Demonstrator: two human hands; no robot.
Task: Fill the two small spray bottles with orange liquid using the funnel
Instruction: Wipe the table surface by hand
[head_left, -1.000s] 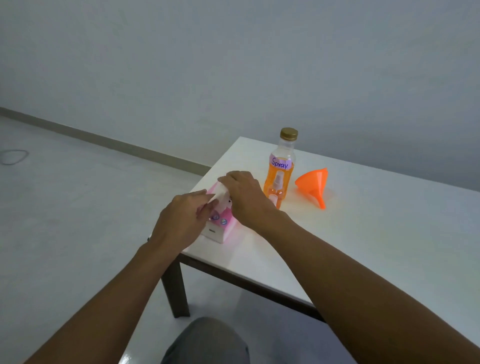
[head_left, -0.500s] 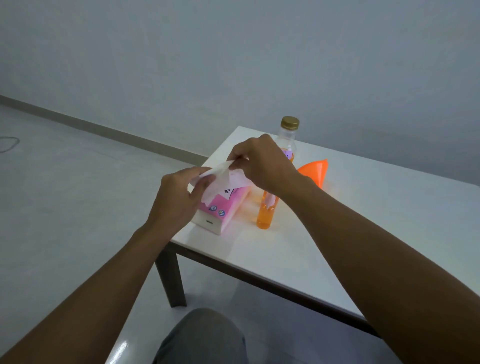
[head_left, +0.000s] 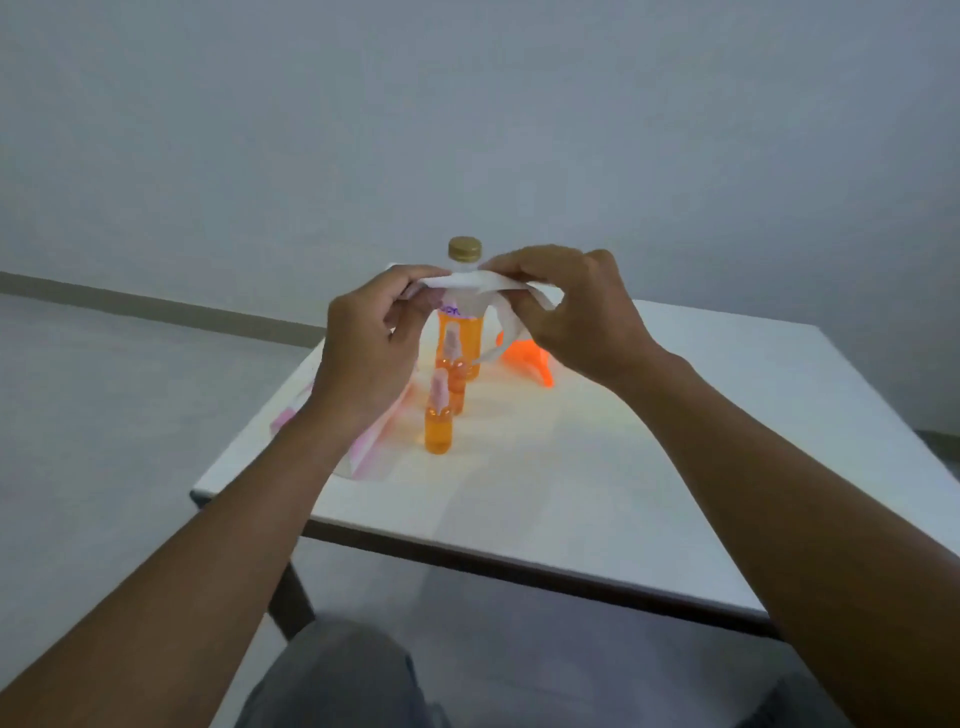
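Both hands hold a white tissue stretched between them above the table. My left hand pinches its left end and my right hand pinches its right end. Below them two small spray bottles stand upright with orange liquid inside: the near one and the far one. Behind them stands the large bottle with a gold cap and orange liquid, partly hidden by the tissue. The orange funnel lies on its side to the right, partly behind my right hand.
A pink and white tissue pack lies near the left edge of the white table, mostly behind my left wrist. The floor and a wall lie beyond; my knee shows below the table's near edge.
Both hands have risen from the tissue pack with a tissue pulled out and spread between them. The view has shifted, so both small spray bottles now show.
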